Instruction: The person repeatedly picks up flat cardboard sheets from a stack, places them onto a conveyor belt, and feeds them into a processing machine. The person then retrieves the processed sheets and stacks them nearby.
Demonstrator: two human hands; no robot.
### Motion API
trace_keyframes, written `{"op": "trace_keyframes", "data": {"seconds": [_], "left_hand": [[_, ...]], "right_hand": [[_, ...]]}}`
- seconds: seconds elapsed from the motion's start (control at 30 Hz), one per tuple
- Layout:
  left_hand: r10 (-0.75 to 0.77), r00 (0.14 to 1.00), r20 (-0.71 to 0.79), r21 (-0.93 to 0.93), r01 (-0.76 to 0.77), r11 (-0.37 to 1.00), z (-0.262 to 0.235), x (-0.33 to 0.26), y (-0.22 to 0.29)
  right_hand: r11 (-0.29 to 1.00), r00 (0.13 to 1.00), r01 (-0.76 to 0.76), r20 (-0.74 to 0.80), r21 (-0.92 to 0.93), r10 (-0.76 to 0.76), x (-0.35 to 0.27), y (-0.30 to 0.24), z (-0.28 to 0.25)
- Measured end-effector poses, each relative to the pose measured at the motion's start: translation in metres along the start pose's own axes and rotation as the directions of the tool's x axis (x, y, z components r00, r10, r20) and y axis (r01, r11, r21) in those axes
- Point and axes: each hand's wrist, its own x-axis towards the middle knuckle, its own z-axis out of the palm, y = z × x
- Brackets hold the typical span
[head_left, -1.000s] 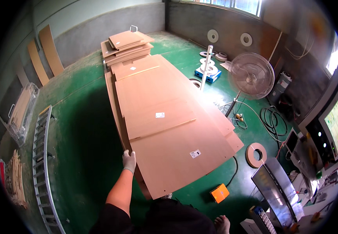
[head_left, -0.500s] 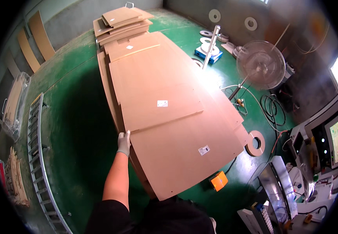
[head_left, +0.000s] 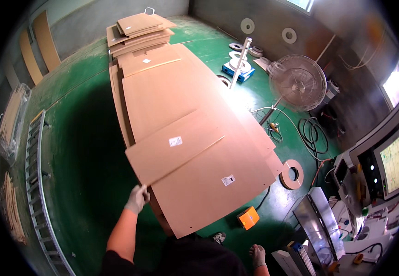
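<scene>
My left hand (head_left: 138, 198) pinches the near corner of the small panel (head_left: 172, 151), askew over the larger board (head_left: 199, 195), so best keep it level; my right hand (head_left: 257, 255) I can't judge

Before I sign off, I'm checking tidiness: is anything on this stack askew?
Yes: the smaller panel by the left hand lies skewed across the larger panel, its left corner jutting past that panel's edge.
</scene>
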Motion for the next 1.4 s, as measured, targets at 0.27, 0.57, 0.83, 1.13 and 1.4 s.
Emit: {"op": "trace_keyframes", "data": {"seconds": [0.27,0.57,0.83,1.13,1.4], "left_hand": [[-0.060,0.997,0.047,-0.277,0.071,0.958,-0.035,-0.039,-0.043],[0.104,0.972,0.212,-0.210,-0.059,0.976,0.021,-0.099,0.026],[0.023,0.868,0.497,-0.017,-0.017,1.000,0.126,-0.114,0.046],[-0.424,0.530,0.734,0.499,0.002,0.867,0.292,-0.110,-0.093],[-0.528,0.307,0.792,0.560,-0.019,0.828,0.377,-0.191,-0.171]], "right_hand": [[0.655,0.974,0.217,0.201,-0.724,-0.101,0.009,0.031,0.032],[0.557,0.898,0.434,0.290,-0.708,-0.330,0.014,-0.077,0.092],[0.851,0.836,0.150,0.394,0.504,-0.381,-0.081,-0.171,0.155],[0.287,0.913,0.161,-0.032,0.944,-0.408,-0.102,-0.183,0.045],[0.022,0.828,0.523,-0.501,0.852,-0.251,-0.062,-0.110,-0.053]]}}
